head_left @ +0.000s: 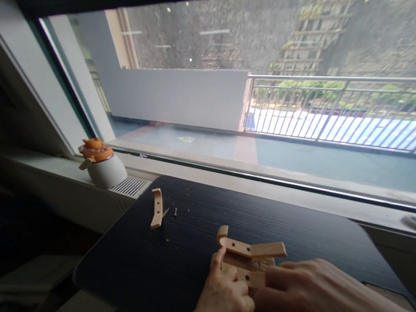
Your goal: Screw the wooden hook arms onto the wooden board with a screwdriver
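Note:
Close to the table's near edge, my left hand point(228, 297) is closed around a pale wooden hook piece point(246, 277) with a dark hole in it. Its index finger points up along the left end of the wood. From the right, my right hand point(301, 290) has its fingers closed at the right end of that same piece; its fingertips are partly hidden. Just behind, a second wooden hook piece point(241, 247), curled at its left end and with two dark holes, rests against more wood. Below the hands, a further wooden part is mostly covered.
On the dark table point(120, 247), a third wooden hook piece point(157, 210) lies at the left, beside a few small screws point(175, 212). A white pot with an orange lid point(107, 167) stands on the sill. Rolls of tape point(415, 222) lie at the right, under the window.

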Action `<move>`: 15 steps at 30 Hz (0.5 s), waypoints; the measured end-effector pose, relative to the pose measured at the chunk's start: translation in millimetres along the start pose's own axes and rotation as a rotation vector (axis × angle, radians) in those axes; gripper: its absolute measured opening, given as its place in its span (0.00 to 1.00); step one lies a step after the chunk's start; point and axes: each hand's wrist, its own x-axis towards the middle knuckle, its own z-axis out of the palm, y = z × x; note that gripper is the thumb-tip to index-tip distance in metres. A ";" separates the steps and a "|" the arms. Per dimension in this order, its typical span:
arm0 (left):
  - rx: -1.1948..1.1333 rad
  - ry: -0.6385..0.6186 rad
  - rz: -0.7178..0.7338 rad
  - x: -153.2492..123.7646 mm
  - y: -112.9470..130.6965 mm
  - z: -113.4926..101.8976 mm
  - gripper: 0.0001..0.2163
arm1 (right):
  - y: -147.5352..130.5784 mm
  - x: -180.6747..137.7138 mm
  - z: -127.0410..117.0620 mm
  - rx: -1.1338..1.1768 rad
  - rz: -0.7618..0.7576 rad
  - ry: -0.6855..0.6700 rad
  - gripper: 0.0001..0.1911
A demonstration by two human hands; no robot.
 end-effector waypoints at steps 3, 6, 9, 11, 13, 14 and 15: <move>-0.002 0.019 -0.011 -0.8 0.3 0.7 0.07 | -0.9 1.9 -1.7 0.026 0.014 -0.108 0.16; -0.006 0.022 0.002 -1.0 0.0 2.1 0.07 | -2.6 5.5 -1.7 0.055 0.040 -0.101 0.22; -0.012 0.040 0.015 -1.4 -0.6 3.7 0.08 | 1.2 2.8 3.0 0.071 0.038 -0.049 0.23; -0.025 0.071 0.013 -2.1 -0.9 5.5 0.09 | 6.9 -3.2 7.7 0.091 0.040 -0.002 0.21; -0.043 0.096 0.008 -3.1 -1.1 7.7 0.09 | 12.6 -10.0 11.4 0.095 0.043 0.028 0.20; -0.050 0.101 0.005 -3.6 -1.1 8.6 0.08 | 14.9 -12.8 12.3 0.092 0.043 0.027 0.20; -0.054 0.102 0.003 -4.1 -1.0 9.3 0.08 | 16.6 -15.0 12.7 0.089 0.038 0.020 0.20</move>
